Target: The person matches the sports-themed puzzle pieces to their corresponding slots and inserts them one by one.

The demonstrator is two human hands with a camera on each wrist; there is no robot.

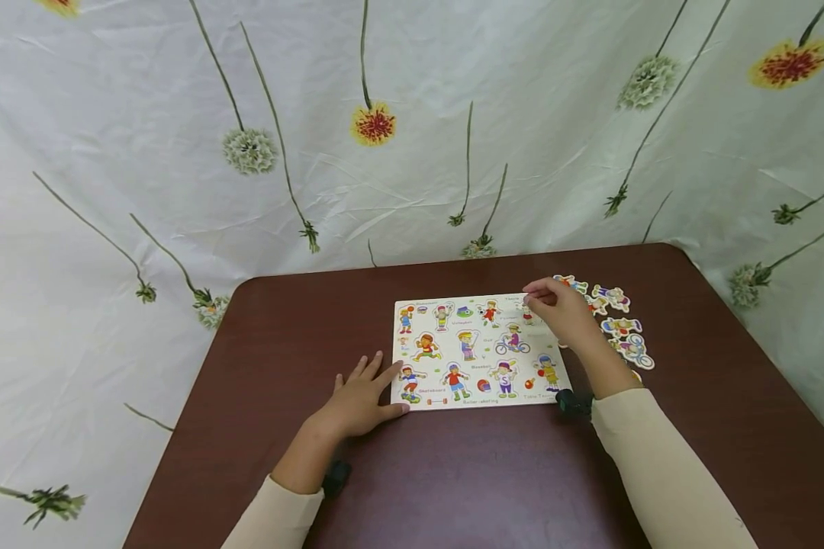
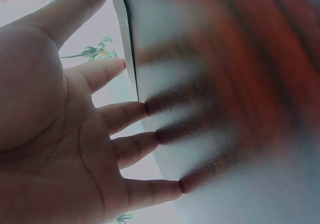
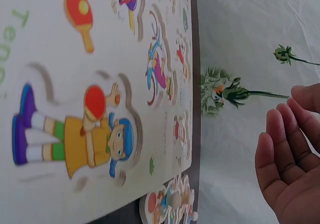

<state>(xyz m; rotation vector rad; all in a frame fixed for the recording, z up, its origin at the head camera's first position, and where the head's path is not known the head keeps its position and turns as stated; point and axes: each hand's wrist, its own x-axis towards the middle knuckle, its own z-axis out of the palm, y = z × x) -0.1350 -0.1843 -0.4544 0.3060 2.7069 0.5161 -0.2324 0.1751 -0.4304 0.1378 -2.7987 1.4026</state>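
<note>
A pale wooden puzzle board (image 1: 481, 351) with printed sports figures lies on the table. My left hand (image 1: 360, 396) rests at its left side, fingers spread; thumb and index finger touch the board's edge. In the left wrist view the left hand (image 2: 65, 124) shows its palm, with straight fingertips pressed on the glossy tabletop. Over the board's far right corner is my right hand (image 1: 563, 309), thumb and fingertips close together. In the right wrist view the right hand (image 3: 295, 154) has loosely bent fingers, and nothing shows between them. A table-tennis figure (image 3: 92, 129) fills the nearest recess.
Several loose cut-out figure pieces (image 1: 611, 297) lie right of the board, some overlapping; small knobs show on the pieces (image 3: 175, 199) in the right wrist view. The dark brown table (image 1: 302, 328) meets a white flowered cloth (image 1: 412, 191) behind it.
</note>
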